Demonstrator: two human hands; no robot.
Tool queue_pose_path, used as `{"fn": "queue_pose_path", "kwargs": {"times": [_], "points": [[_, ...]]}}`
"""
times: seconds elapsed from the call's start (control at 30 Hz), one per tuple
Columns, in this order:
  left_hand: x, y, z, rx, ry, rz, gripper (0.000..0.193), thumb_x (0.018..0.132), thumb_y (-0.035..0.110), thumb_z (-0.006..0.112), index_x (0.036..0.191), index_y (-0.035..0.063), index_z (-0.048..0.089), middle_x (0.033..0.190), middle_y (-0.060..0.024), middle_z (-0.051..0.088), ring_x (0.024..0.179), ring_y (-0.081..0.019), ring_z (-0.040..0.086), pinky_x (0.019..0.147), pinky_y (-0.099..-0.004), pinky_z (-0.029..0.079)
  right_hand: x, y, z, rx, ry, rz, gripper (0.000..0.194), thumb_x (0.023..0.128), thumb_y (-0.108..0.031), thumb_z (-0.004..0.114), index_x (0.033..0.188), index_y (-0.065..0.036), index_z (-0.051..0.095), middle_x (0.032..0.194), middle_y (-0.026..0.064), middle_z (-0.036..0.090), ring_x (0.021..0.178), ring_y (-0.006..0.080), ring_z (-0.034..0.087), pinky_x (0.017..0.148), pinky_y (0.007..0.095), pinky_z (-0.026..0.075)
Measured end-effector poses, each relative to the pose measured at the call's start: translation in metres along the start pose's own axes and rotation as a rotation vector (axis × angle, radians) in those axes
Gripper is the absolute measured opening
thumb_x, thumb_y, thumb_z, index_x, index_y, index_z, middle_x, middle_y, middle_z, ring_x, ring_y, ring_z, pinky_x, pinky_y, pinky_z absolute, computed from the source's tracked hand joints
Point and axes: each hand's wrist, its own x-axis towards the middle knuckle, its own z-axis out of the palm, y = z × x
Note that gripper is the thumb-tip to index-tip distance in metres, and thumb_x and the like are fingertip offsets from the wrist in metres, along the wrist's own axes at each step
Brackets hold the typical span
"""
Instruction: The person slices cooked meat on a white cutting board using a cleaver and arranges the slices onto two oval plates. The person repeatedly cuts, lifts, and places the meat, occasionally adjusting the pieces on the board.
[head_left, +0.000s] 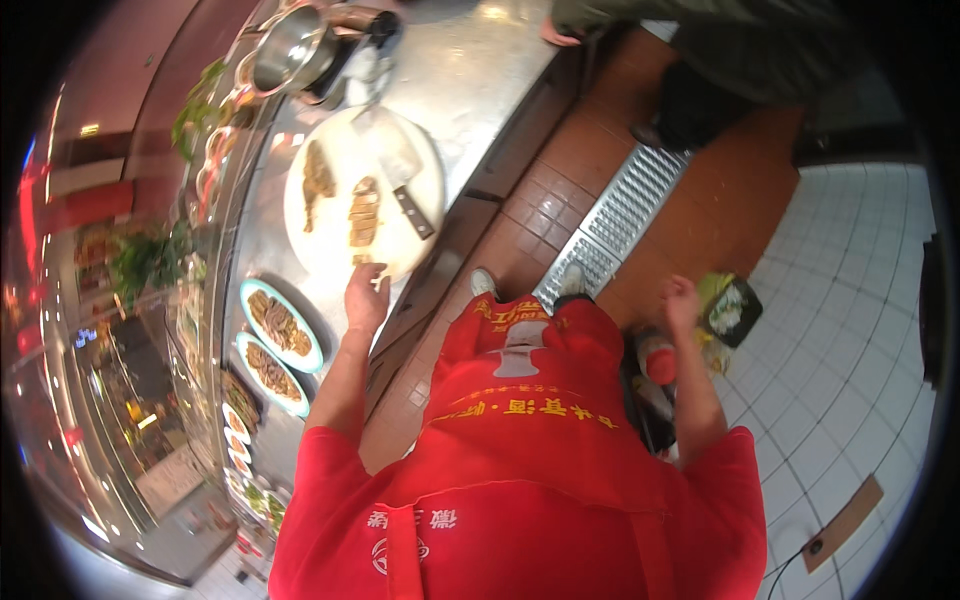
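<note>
At the near edge of the round white cutting board (319, 240) is my left hand (366, 294), thumb and fingers apart. Its fingertips are beside a small end piece of meat (361, 259); whether they touch it I cannot tell. A row of sliced meat (364, 214) lies just beyond, with a browned poultry leg (318, 176) to its left. The cleaver (397, 154) rests on the board's right side, its dark riveted handle towards me. Off to the right, my right hand (681, 296) hangs loosely curled in the air, near a black container (729, 309) of pale, greenish food.
Two oval plates of sliced meat (281, 324) (271, 375) stand on the steel counter (480, 45). A steel pot (294, 52) stands at the far left. Another person's hand (561, 34) is by the counter's far end. A metal drain grate (634, 199) crosses the tiled floor.
</note>
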Motion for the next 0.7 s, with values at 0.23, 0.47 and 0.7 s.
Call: {"fn": "queue_pose_path", "kwargs": {"times": [0.23, 0.47, 0.7], "points": [[0.02, -0.079, -0.028, 0.135, 0.079, 0.37, 0.032, 0.077, -0.003, 0.069, 0.108, 0.006, 0.074, 0.112, -0.0119, 0.07, 0.109, -0.0356, 0.064, 0.097, -0.0449, 0.053, -0.147, -0.258, 0.285, -0.18, -0.556, -1.215, 0.013, 0.087, -0.014, 0.071, 0.1, -0.009, 0.073, 0.098, 0.0081, 0.071, 0.098, 0.0314, 0.067, 0.084, 0.0427, 0.056], [0.057, -0.113, -0.018, 0.0, 0.002, 0.56, 0.029, 0.077, -0.003, 0.071, 0.105, 0.0054, 0.073, 0.107, -0.0118, 0.07, 0.101, -0.0354, 0.066, 0.089, -0.0467, 0.055, -0.194, -0.326, 0.419, -1.31, -0.535, -1.518, 0.011, 0.088, -0.015, 0.066, 0.095, -0.013, 0.074, 0.097, 0.0013, 0.07, 0.104, 0.0237, 0.064, 0.078, 0.0382, 0.055], [0.075, -0.131, -0.03, -0.212, -0.074, 0.542, 0.024, 0.082, 0.0, 0.071, 0.105, 0.0067, 0.072, 0.106, -0.0107, 0.069, 0.101, -0.0342, 0.065, 0.088, -0.0433, 0.056, -0.211, -0.316, 0.427, -1.407, -0.322, -1.524, 0.014, 0.089, -0.019, 0.065, 0.099, -0.015, 0.075, 0.097, 0.002, 0.068, 0.101, 0.0229, 0.061, 0.078, 0.0369, 0.049]]}}
